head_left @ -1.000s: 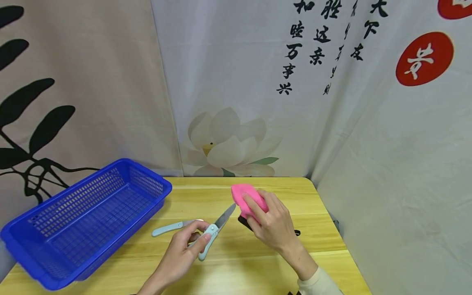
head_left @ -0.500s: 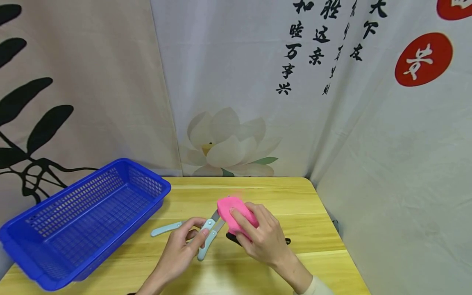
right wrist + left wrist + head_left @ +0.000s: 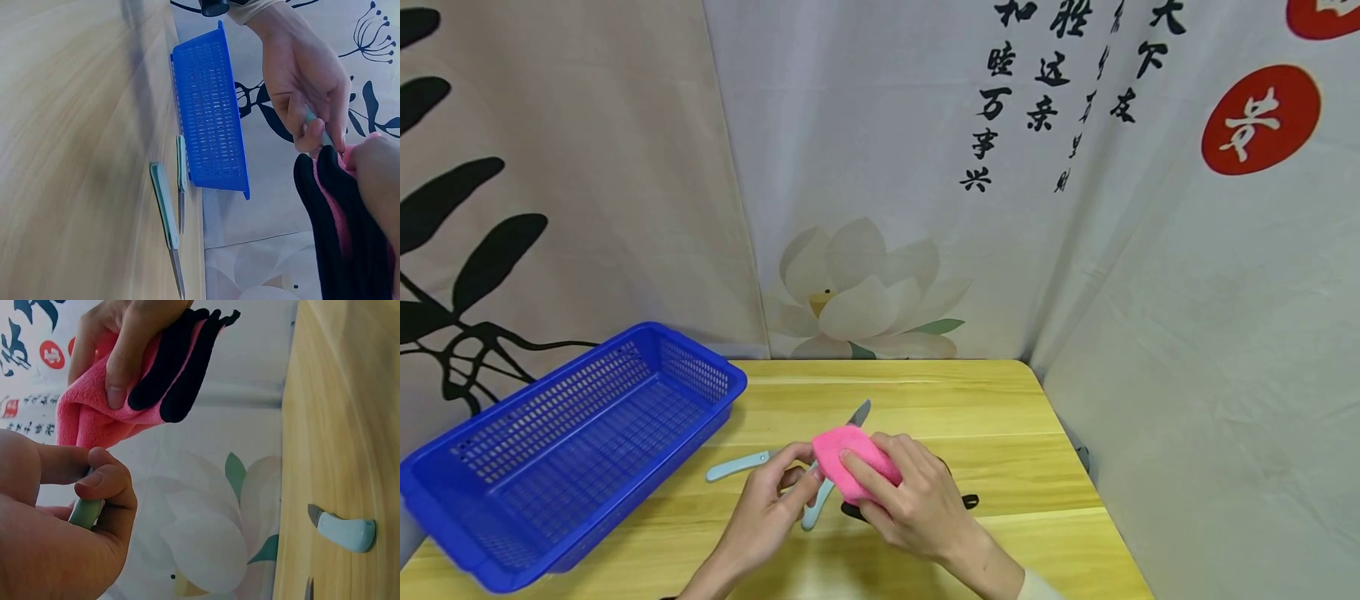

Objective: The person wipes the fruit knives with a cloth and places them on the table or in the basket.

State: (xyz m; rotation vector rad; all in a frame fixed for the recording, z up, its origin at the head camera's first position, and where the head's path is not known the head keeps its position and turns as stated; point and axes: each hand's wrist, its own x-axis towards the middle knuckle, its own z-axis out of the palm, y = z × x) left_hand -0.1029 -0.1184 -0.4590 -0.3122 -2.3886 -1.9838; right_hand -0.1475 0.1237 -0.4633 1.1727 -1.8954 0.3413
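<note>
My left hand (image 3: 775, 496) pinches the pale green-blue handle of a knife (image 3: 85, 512) between thumb and fingers. My right hand (image 3: 921, 500) grips a folded, fluffy pink cloth (image 3: 853, 462) with black edging. The cloth lies over the held knife, close to the left fingertips, and hides most of its blade. Beyond the cloth a grey blade tip (image 3: 861, 412) shows in the head view. Two more knives with matching handles lie on the table: one left of my left hand (image 3: 737, 465), the other (image 3: 164, 200) under the hands.
An open blue plastic basket (image 3: 625, 487) with mesh sides stands at the left of the wooden table (image 3: 1037, 467). Printed fabric (image 3: 880, 125) hangs behind the table and along its right side.
My right hand has moved the pink cloth left and toward me, along the held knife from its tip toward the handle. My left hand has stayed nearly still.
</note>
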